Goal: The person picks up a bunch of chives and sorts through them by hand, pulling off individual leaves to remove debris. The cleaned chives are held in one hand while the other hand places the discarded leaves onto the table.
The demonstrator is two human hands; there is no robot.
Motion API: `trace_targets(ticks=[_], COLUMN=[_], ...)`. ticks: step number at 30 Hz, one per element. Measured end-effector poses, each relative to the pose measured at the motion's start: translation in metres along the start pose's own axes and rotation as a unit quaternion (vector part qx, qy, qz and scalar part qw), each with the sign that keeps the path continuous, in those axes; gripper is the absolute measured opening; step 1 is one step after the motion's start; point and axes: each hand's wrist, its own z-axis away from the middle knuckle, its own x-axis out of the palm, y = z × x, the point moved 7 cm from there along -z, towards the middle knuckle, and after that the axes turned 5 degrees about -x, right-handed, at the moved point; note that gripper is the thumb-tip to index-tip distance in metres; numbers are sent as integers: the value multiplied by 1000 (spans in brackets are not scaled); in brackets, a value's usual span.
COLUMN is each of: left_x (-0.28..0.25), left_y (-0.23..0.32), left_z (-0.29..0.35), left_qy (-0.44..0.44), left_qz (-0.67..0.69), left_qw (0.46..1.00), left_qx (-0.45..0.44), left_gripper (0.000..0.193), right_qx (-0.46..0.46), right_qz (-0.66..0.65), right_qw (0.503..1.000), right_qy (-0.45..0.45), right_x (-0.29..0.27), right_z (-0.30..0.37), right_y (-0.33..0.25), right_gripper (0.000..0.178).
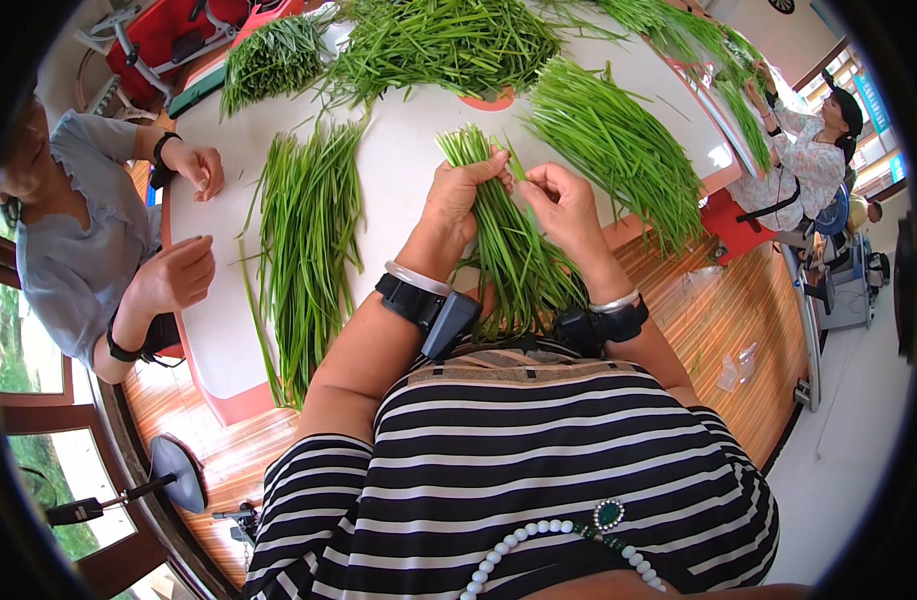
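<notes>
My left hand [457,205] is wrapped round a bunch of garlic chives [504,235], thumb across the stalks. The pale cut ends point away from me, and the green leaves hang toward my waist. Close beside it on the right, my right hand [567,208] pinches a thin chive stalk [516,165] between thumb and fingers at the bunch's edge. A loose pile of chives [309,240] lies left of my hands. Another thick pile [619,145] lies to the right, its leaf tips hanging over the table edge.
Across the white table [219,300] lies a large heap of chives [439,45], with a smaller bundle [274,62] at its left. A co-worker [69,230] sits at the left, both hands over the table's edge. Another person [809,140] handles chives at the far right.
</notes>
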Motion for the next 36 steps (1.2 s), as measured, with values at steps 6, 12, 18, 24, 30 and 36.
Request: trace_targets(ticks=[6,12,18,24,30,36], left_x=[4,10,17,7,18,13], left_y=[0,0,0,-1,1,-4], left_z=[0,3,3,0,8,2], left_qy=[-18,-40,-70,-35,-31,-82], left_qz=[-28,-45,-66,-46,-27,-16], left_qw=[999,998,995,998,999,996], left_qx=[-2,0,10,-13,-13,-41], left_gripper=[17,28,26,19,16,14], right_qx=[-10,-19,-61,-151,-146,-102], right_qz=[17,37,110,337,404,501], right_qw=[1000,999,991,929,889,850], right_qy=[0,30,44,-20,157,124], right_x=[-1,-4,-8,-1,-89,-103], right_z=[1,-3,-4,-4,-32,-43], right_y=[-5,-5,-25,-39,-20,-1], right_gripper=[11,11,11,13,11,15])
